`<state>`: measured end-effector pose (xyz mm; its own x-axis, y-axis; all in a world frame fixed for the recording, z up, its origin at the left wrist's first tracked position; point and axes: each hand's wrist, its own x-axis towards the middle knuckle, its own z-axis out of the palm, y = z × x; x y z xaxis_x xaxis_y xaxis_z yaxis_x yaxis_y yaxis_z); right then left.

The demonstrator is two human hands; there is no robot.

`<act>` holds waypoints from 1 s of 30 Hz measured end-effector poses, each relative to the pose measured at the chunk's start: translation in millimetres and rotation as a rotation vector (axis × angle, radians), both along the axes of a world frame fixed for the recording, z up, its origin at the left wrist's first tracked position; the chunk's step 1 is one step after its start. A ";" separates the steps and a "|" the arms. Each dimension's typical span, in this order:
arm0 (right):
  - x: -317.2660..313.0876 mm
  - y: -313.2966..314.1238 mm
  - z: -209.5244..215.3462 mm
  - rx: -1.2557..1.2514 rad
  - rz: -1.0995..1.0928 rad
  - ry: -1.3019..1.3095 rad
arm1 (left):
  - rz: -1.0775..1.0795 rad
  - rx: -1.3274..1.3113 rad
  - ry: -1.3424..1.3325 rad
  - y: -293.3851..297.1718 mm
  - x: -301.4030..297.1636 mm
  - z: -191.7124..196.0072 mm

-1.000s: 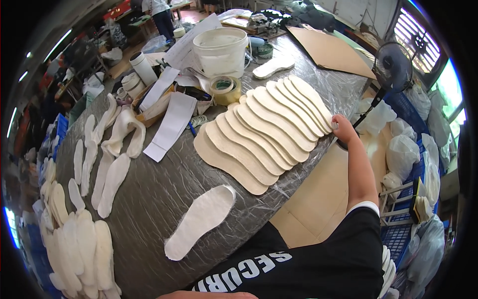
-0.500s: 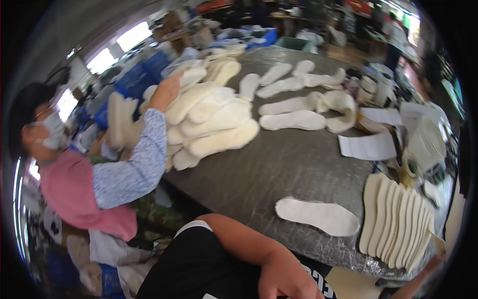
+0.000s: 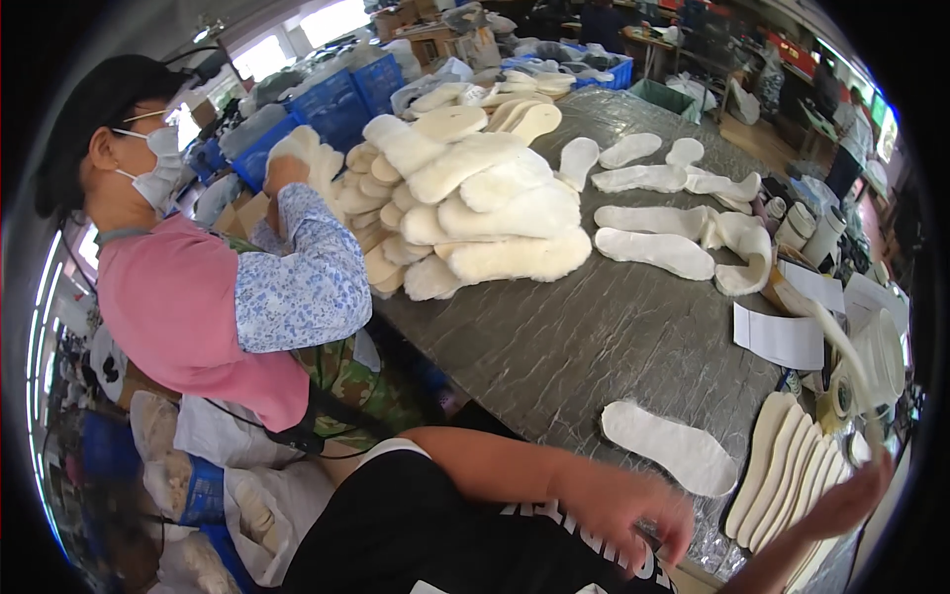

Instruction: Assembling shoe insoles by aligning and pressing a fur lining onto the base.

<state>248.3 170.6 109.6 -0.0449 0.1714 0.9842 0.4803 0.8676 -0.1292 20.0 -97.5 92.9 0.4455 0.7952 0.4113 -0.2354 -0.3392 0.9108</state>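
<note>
My left hand (image 3: 638,510) is over the near table edge in front of my black shirt, blurred a little, with its fingers loosely bent and apart and nothing in them. Just beyond it a white insole (image 3: 673,445) lies flat on the table. At the lower right my right hand (image 3: 853,495) is closed on the lower end of a pale, thin, bendy insole (image 3: 843,345), seen nearly edge-on and blurred. Under that forearm a row of overlapping cream insoles (image 3: 777,465) spreads along the table's right side.
A co-worker in pink (image 3: 198,287) at the left handles fleecy insoles beside a large heap of them (image 3: 495,213). More white insoles (image 3: 653,252) lie on the dark table (image 3: 534,346). Papers (image 3: 777,337), tape rolls (image 3: 841,396) and jars (image 3: 795,226) crowd the right side.
My left hand has swung right toward the flat insole. My right hand has risen, with the pale insole now showing above it. The co-worker's hand has drawn back from the heap. The view has shifted.
</note>
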 end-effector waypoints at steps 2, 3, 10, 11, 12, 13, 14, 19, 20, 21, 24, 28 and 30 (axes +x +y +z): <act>-56.0 -65.5 -20.2 0.075 0.239 -0.170 | 0.296 -0.300 -0.151 7.0 -20.7 -44.6; -74.4 -95.0 -35.5 -0.028 0.621 -0.158 | 0.300 -0.417 -0.642 11.5 -22.3 -76.2; -128.2 -189.2 -105.3 -0.279 1.019 -0.567 | 0.464 -0.295 -1.128 -4.4 -95.9 -84.5; -126.9 -189.3 -113.5 -0.339 0.983 -0.531 | 0.486 -0.251 -1.185 -2.1 -101.4 -80.6; -122.2 -184.4 -127.5 -0.385 0.926 -0.430 | 0.467 -0.231 -1.137 -2.7 -111.6 -82.7; -117.9 -179.0 -137.8 -0.447 0.870 -0.355 | 0.471 -0.271 -1.071 -7.2 -119.0 -81.5; -113.0 -172.6 -137.5 -0.531 0.717 -0.481 | 0.521 -0.288 -0.978 -13.3 -123.6 -80.8; -120.9 -153.8 -144.7 -0.597 0.315 -1.085 | 0.636 -0.332 -0.613 -36.3 -140.2 -91.8; -122.4 -157.2 -150.7 -0.612 0.307 -1.141 | 0.581 -0.346 -0.586 -41.2 -141.6 -91.5; -125.7 -162.1 -155.1 -0.626 0.301 -1.198 | 0.528 -0.359 -0.559 -45.3 -142.5 -90.9; -145.5 -185.4 -150.4 -0.652 0.363 -1.216 | 0.586 -0.445 -0.493 -58.1 -147.1 -95.6; -174.5 -217.8 -144.2 -0.658 0.529 -1.147 | 0.699 -0.489 -0.328 -73.6 -154.5 -99.0; -180.6 -224.1 -142.9 -0.548 0.570 -1.155 | 0.754 -0.499 -0.243 -81.3 -157.2 -98.0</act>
<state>67.7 -53.5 -33.4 -0.9665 0.2015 0.1590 0.1495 0.9455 -0.2893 -137.2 -178.9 -5.1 -0.3137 0.9486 -0.0416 -0.3157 -0.0629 0.9468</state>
